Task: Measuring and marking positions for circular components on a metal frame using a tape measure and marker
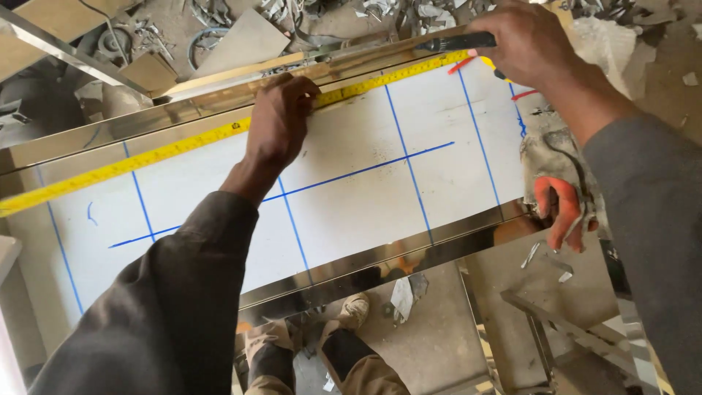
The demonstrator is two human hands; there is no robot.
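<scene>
A long metal sheet point(380, 190) covered in white film lies across the view, marked with blue lines point(358, 172) that form a grid. Along its far edge runs a yellow tape measure point(146, 157). My left hand point(281, 121) presses down on the tape near the middle, fingers curled over it. At the sheet's far right corner my right hand point(523, 44) grips a black marker point(457, 42), its tip near short red marks point(461, 64).
An orange and grey work glove point(559, 208), seemingly on another person's hand, grips the sheet's right end. Metal scraps point(219, 14) litter the ground beyond the sheet. My legs and shoes point(355, 311) show below its shiny near edge, with a metal frame point(556, 329) at lower right.
</scene>
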